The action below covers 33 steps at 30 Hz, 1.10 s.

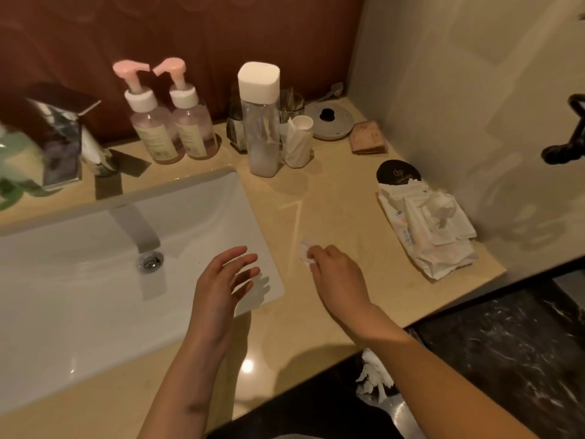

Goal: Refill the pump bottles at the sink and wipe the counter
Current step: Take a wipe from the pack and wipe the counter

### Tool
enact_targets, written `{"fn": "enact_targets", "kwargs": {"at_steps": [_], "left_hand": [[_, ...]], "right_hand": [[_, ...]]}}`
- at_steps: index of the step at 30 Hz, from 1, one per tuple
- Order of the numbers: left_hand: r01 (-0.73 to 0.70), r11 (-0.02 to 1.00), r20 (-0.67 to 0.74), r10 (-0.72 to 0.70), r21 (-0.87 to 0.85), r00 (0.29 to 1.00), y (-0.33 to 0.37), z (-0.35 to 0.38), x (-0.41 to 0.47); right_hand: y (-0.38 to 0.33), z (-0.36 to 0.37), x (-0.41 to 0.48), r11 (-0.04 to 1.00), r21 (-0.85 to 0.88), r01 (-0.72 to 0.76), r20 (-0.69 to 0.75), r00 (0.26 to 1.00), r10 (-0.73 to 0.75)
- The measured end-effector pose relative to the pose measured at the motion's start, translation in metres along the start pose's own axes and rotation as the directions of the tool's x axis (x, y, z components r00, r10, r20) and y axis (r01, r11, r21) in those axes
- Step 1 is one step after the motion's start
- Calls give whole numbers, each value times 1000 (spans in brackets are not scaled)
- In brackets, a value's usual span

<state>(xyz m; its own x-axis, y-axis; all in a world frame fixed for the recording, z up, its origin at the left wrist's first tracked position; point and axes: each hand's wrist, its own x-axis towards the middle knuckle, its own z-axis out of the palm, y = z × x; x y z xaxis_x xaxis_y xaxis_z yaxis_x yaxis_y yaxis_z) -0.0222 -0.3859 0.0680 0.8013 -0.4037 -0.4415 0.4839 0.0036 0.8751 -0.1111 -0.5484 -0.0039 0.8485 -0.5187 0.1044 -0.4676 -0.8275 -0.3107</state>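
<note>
step: wipe counter (342, 198) | right hand (338, 274) pinches tissue wad (306, 253) | left hand (221, 280) spread, holding nothing, over sink (79, 280) | advice: press flat, overlap strokes, skirt 2 pump bottles (172, 122)

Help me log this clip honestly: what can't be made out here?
Head view only:
Print on the two clear pink-pump bottles: too small, blurred.
Green blurred object: cut by left edge.
Black wall fixture: cut by right edge.
White tissue wad: mostly hidden under the right hand.

Pink-headed pump bottles (172, 122), white sink (79, 280), beige counter (332, 201), perhaps black marbled floor (506, 343).
</note>
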Motion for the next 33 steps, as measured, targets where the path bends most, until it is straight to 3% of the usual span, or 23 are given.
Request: {"fn": "enact_targets", "kwargs": {"at_steps": [6, 11, 16, 22, 27, 30, 33], "left_hand": [[24, 999, 66, -27, 46, 997, -4, -2, -6], [68, 997, 77, -70, 29, 995, -14, -4, -10], [84, 996, 49, -83, -11, 995, -22, -4, -19], [36, 999, 0, -36, 24, 999, -25, -13, -24], [-122, 932, -88, 161, 340, 983, -37, -25, -30], [-105, 699, -110, 256, 708, 961, -52, -43, -33], [26, 478, -172, 263, 878, 949, -61, -64, -35]], "right_hand": [[-24, 3, -63, 992, 61, 112, -20, 994, -111], [-9, -9, -96, 979, 192, -65, -8, 998, 68], [44, -38, -86, 951, 132, -279, -26, 958, 285], [79, -47, -48, 905, 87, -417, -126, 896, 425], [30, -24, -36, 972, 50, -229, -87, 969, 233], [-15, -9, -46, 995, 103, -4, 2, 1000, 3], [-50, 5, -65, 973, 139, 186, 85, 976, -199]]}}
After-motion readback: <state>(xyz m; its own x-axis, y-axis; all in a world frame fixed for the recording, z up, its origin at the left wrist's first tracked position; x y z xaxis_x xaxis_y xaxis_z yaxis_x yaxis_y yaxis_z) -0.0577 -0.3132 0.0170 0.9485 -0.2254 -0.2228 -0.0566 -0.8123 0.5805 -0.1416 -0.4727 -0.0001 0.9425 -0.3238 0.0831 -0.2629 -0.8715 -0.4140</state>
